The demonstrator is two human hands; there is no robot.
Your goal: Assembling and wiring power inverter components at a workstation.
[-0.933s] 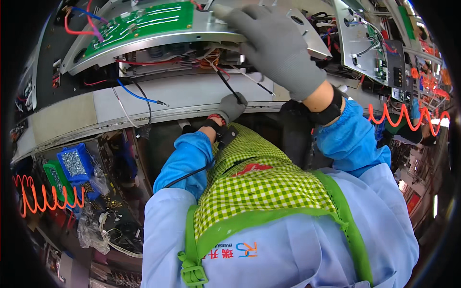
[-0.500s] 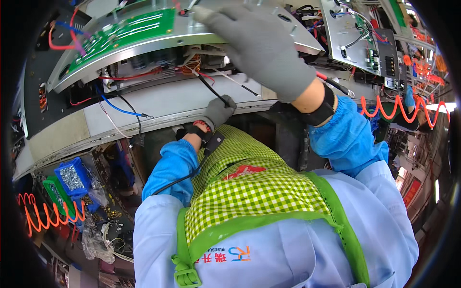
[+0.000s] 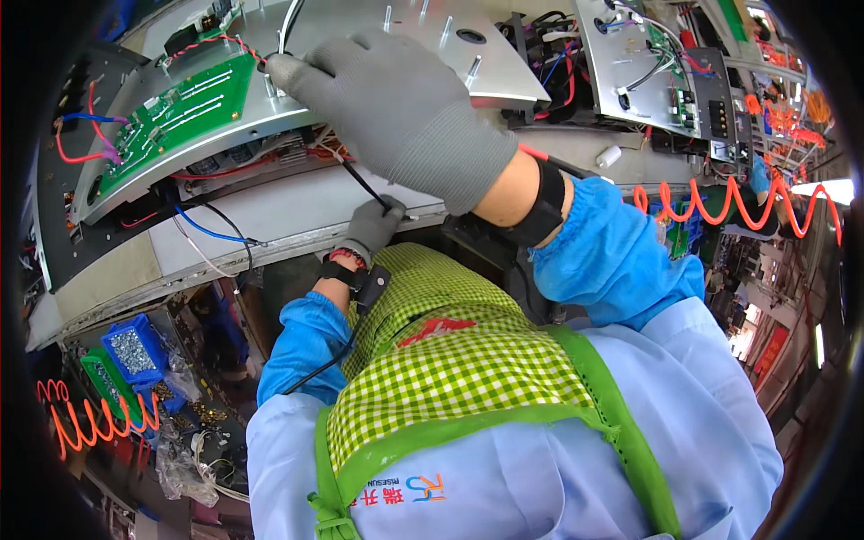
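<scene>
My right hand (image 3: pixel 396 112), in a grey knit glove, lies over a silver metal plate (image 3: pixel 414 58) with upright studs. Its bent fingers reach the end of a twisted red wire (image 3: pixel 220 40); whatever they grip is hidden. White and black wires (image 3: pixel 290 25) rise just behind those fingertips. A green circuit board (image 3: pixel 193 112) is fixed to the plate's left part. Lower down, my left hand (image 3: pixel 371 227), gloved too, is closed on a black cable (image 3: pixel 362 182) at the bench's front edge. That cable leads up under the plate, where coils and wiring show.
Blue, black and white loose leads (image 3: pixel 216 232) hang over the bench edge (image 3: pixel 171 283). A blue bin (image 3: pixel 135 349) of small metal parts stands lower left, beside a coiled orange hose (image 3: pixel 99 418). On the right are another open unit (image 3: pixel 643 67) and a second orange coil (image 3: pixel 720 211).
The plate has shifted left and toward me, though the view has also moved a little. My right hand has gone left and down with it. My left hand still grips the black cable.
</scene>
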